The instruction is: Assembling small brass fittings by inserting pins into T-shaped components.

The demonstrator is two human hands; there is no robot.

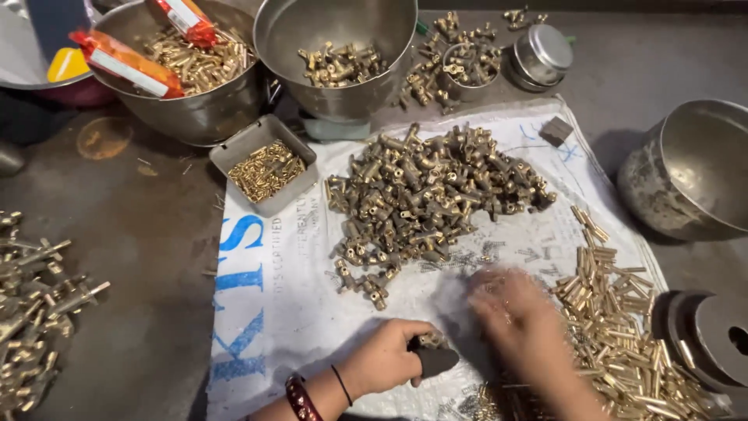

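Left hand (387,360) sits at six o'clock on the white printed sack (265,312), fingers curled tight around a dark handled tool (435,361) with a small brass fitting (431,341) seated on its top end. Right hand (518,312) is a blur just at three o'clock of it, over the cloth; whether its fingers are spread or pinching something, I cannot tell. It hovers beside the loose brass tubes (615,312) strewn toward four o'clock. The big heap of brass fittings (432,191) lies at twelve o'clock from the hands, well apart. A small grey tray of brass pins (265,168) sits at ten o'clock, steel bowls (335,54) beyond it.

By my reading, this is mid-assembly: one fitting is mounted, and a small part is being fetched. Seating it calls for a steady left grip and a clean line-up over the fitting.
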